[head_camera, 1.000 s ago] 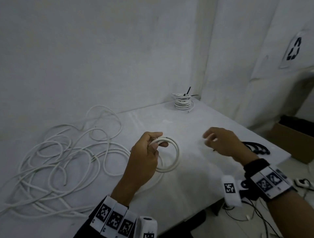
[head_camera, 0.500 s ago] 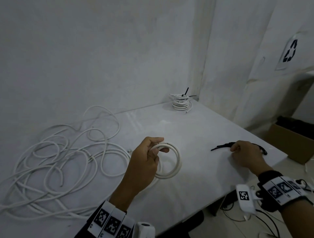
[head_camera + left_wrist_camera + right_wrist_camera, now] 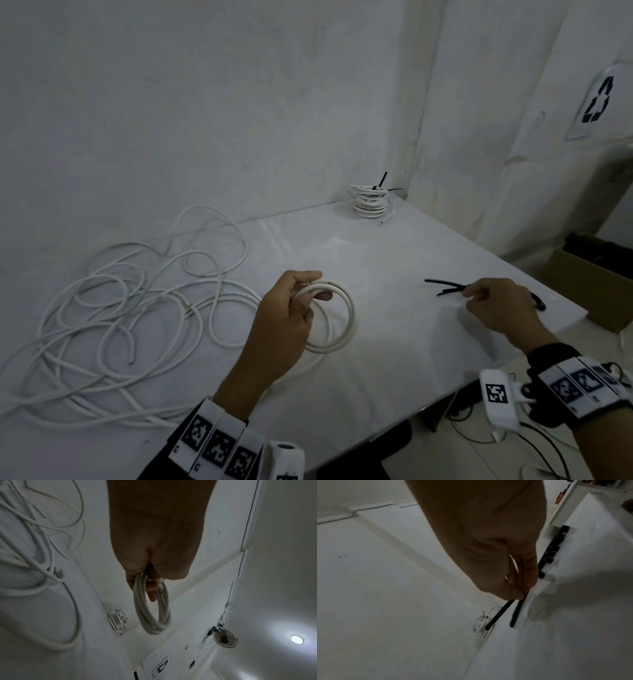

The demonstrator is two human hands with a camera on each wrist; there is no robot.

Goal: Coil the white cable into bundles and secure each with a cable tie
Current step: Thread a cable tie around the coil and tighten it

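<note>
My left hand [image 3: 291, 308] grips a small coil of white cable [image 3: 346, 318] just above the white table [image 3: 394, 342]; in the left wrist view the coil [image 3: 152, 615] hangs from my curled fingers. A loose tangle of white cable [image 3: 113, 318] covers the table's left side and runs to the coil. My right hand [image 3: 493, 305] pinches a black cable tie [image 3: 442, 286] near the right edge. The right wrist view shows two black strips [image 3: 498, 615] sticking out from the pinch. More black ties [image 3: 551, 553] lie behind that hand.
A finished coil bound with a black tie [image 3: 371, 202] stands in the far corner by the wall. A cardboard box [image 3: 589, 287] sits on the floor to the right, past the table edge. Dark cables [image 3: 479, 421] lie on the floor below.
My right hand reached right to the black ties, pinched one and has drawn it a little leftward. My left hand has kept holding the coil in place.
</note>
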